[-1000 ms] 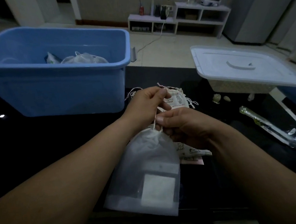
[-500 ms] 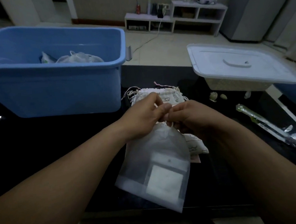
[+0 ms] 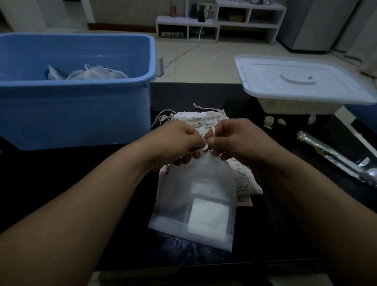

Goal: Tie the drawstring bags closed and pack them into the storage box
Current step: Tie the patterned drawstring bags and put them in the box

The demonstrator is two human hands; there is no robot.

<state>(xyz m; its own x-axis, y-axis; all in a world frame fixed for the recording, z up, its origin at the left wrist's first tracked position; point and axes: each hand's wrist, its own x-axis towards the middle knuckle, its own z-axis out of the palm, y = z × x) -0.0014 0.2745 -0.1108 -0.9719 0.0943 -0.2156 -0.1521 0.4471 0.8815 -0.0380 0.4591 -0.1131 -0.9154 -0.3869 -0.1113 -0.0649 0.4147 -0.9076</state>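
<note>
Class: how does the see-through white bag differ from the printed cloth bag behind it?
The see-through bag shows a white square inside; the printed bag is opaque with small figures. The left hand and right hand pinch the see-through bag's cord; the printed bag lies unheld behind them. Both are drawstring bags on the dark table.

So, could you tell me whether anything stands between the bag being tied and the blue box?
Nothing visible does. The left hand and right hand pinch the drawstring of the sheer bag beside the blue box, which stands open; only its own wall must be cleared. The white lid lies off right.
</note>
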